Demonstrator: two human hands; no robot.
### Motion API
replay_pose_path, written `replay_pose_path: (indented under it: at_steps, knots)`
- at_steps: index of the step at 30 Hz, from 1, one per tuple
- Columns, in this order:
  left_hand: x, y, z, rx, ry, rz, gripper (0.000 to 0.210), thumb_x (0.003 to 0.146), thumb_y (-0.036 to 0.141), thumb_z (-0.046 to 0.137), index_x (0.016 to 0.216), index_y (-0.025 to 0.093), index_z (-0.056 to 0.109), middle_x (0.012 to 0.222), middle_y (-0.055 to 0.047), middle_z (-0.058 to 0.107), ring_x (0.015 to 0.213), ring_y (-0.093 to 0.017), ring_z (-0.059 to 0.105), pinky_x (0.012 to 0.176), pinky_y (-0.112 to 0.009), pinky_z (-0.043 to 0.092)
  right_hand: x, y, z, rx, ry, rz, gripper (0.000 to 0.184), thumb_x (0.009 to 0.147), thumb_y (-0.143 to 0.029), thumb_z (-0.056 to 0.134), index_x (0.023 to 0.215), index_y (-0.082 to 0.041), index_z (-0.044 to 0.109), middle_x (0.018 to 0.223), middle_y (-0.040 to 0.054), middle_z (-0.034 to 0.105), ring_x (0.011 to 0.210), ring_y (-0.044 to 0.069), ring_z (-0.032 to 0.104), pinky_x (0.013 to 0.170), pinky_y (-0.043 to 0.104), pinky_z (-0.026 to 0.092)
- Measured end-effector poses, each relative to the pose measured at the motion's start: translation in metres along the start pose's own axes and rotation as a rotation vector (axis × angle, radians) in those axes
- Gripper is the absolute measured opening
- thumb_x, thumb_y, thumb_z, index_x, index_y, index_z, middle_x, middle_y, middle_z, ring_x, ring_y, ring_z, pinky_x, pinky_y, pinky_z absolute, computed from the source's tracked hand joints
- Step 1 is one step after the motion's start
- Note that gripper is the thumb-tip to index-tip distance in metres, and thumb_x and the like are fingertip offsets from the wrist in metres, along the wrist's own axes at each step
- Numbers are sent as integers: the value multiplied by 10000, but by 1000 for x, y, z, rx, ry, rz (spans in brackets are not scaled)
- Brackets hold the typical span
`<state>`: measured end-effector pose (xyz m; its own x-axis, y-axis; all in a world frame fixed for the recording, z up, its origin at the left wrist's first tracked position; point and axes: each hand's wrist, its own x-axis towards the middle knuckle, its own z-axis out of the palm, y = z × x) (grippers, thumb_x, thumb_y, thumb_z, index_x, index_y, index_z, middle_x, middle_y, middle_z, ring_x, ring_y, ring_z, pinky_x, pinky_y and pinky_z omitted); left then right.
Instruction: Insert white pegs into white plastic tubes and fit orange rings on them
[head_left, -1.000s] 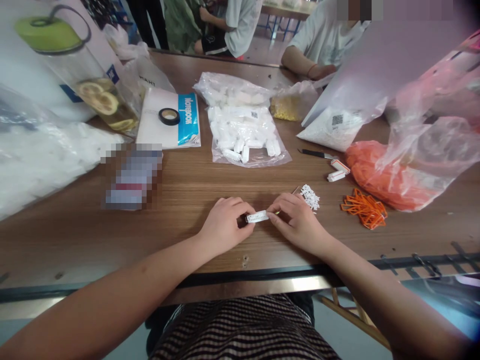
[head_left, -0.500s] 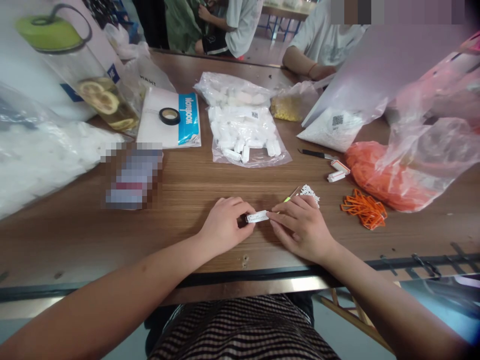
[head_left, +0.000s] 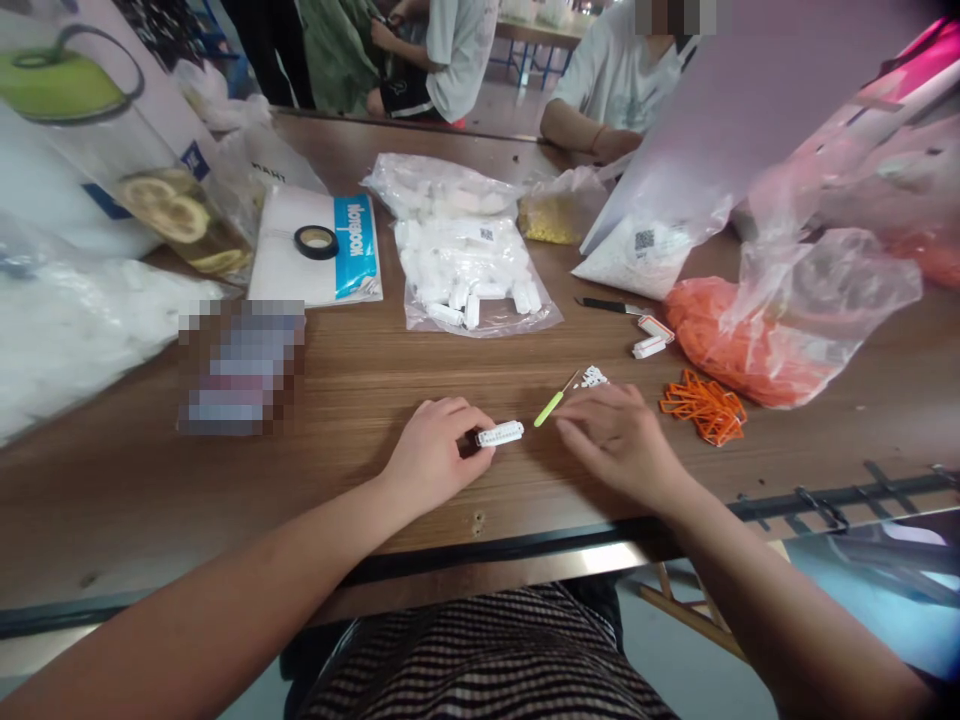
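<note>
My left hand (head_left: 439, 450) pinches one end of a small white plastic connector (head_left: 501, 434) between thumb and fingers, just above the table. Rows of tiny openings show along the connector's side. My right hand (head_left: 619, 440) is apart from it, to the right, with thumb and fingers separated and nothing visible between them. Lying by its fingertips is a thin pick tool with a yellow-green handle (head_left: 549, 408). A little pile of tiny white pieces (head_left: 594, 376) lies just beyond the right fingers, which partly cover it.
Orange strips (head_left: 705, 408) lie right, before a bag of orange parts (head_left: 750, 340). Two connectors (head_left: 649, 346) lie by tweezers (head_left: 611, 305). Beyond are a bag of white connectors (head_left: 472, 270), a notebook (head_left: 281, 275) with black tape (head_left: 316, 242), and a bottle (head_left: 180, 220).
My right hand has come away from the connector toward the right, uncovering the pick tool's handle. The left hand still holds the connector. The whole view has shifted slightly.
</note>
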<state>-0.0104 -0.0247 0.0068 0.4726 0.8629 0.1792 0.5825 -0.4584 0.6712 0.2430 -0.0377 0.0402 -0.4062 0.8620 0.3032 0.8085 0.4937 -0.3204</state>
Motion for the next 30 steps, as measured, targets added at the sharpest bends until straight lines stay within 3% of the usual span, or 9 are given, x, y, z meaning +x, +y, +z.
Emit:
replay_pose_path:
  at_steps: [2, 3, 7, 11, 15, 19, 23, 28, 30]
  knots:
    - [0, -1, 1, -2, 3, 4, 95, 805, 191, 670, 892, 231, 670, 848, 13, 659, 808, -178, 591, 775, -356, 392, -13, 27, -9, -65, 39, 146, 162, 888, -280, 600, 774, -226, 701, 825, 16, 724, 784, 189, 637, 798, 355, 380]
    - [0, -1, 1, 0, 4, 6, 100, 806, 193, 672, 898, 233, 670, 852, 14, 659, 807, -177, 590, 777, -357, 393, -19, 40, -12, -99, 0, 184, 164, 886, -294, 601, 783, -229, 711, 812, 18, 720, 761, 189, 636, 789, 353, 384]
    - [-1, -3, 2, 6, 16, 13, 100, 808, 193, 675, 898, 237, 665, 851, 15, 656, 798, -175, 589, 771, -357, 393, -36, 69, -14, -169, -85, 248, 192, 868, -370, 618, 782, -234, 723, 792, 19, 715, 747, 197, 633, 790, 356, 384]
    - [-2, -4, 3, 2, 21, 24, 113, 800, 182, 684, 895, 236, 658, 859, 17, 659, 801, -171, 590, 777, -355, 390, -39, 66, -9, -197, -88, 283, 217, 856, -372, 593, 749, -225, 711, 734, 20, 700, 730, 202, 633, 768, 352, 387]
    - [-2, -4, 2, 0, 12, 27, 108, 807, 186, 677, 900, 236, 658, 851, 17, 656, 796, -170, 586, 767, -352, 387, -40, 58, -11, -186, -96, 438, 222, 813, -317, 584, 654, -217, 703, 621, 10, 679, 613, 180, 621, 670, 317, 410]
    - [-1, -4, 2, 3, 15, 25, 96, 809, 189, 673, 892, 236, 660, 830, 21, 643, 782, -167, 578, 759, -347, 383, -45, 62, -20, -49, -132, 583, 239, 808, -381, 602, 740, -224, 770, 691, 10, 736, 610, 188, 648, 590, 295, 430]
    - [-1, -4, 1, 3, 13, 25, 93, 814, 194, 666, 896, 237, 663, 838, 19, 645, 780, -167, 575, 756, -348, 381, -47, 70, -23, 85, -150, 589, 230, 796, -407, 639, 773, -231, 786, 745, 12, 753, 617, 186, 648, 603, 299, 462]
    - [0, -3, 1, 2, 16, 24, 105, 803, 186, 673, 893, 238, 663, 826, 20, 643, 764, -166, 572, 750, -349, 381, -46, 76, -20, 180, -131, 481, 219, 822, -411, 646, 859, -237, 774, 941, 40, 747, 809, 204, 669, 733, 317, 494]
    - [0, -3, 1, 3, 15, 23, 101, 802, 185, 674, 888, 237, 662, 822, 19, 641, 763, -166, 572, 747, -349, 382, -45, 77, -19, 200, -151, 452, 220, 835, -413, 639, 856, -234, 767, 931, 44, 738, 815, 201, 662, 748, 321, 488]
